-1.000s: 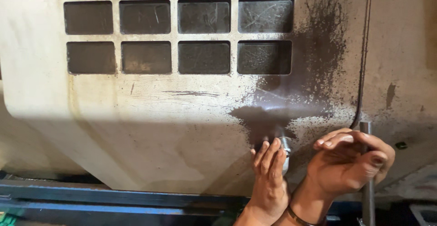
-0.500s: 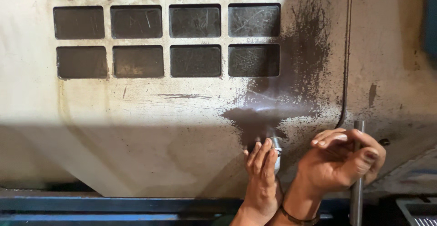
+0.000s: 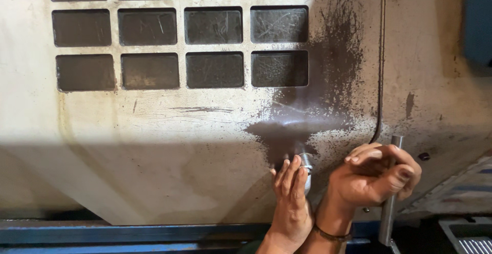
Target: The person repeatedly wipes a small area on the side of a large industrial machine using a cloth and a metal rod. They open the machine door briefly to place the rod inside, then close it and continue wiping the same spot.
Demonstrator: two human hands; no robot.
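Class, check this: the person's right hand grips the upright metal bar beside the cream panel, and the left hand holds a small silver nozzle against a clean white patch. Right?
Not quite. In the head view, the left hand holds the silver nozzle at a dark, grimy patch, not a clean white one. The right hand does grip the metal bar beside the cream panel.

Above my hands: grimy cream metal panel [image 3: 169, 131] with dark square window grid [image 3: 182, 34]
Below my hands: blue steel rail [image 3: 128, 233]

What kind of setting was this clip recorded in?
Probably a machine shop. A grimy cream machine panel with a grid of dark windows, a dark spray stain above a metal nozzle, and a steel bar handle.
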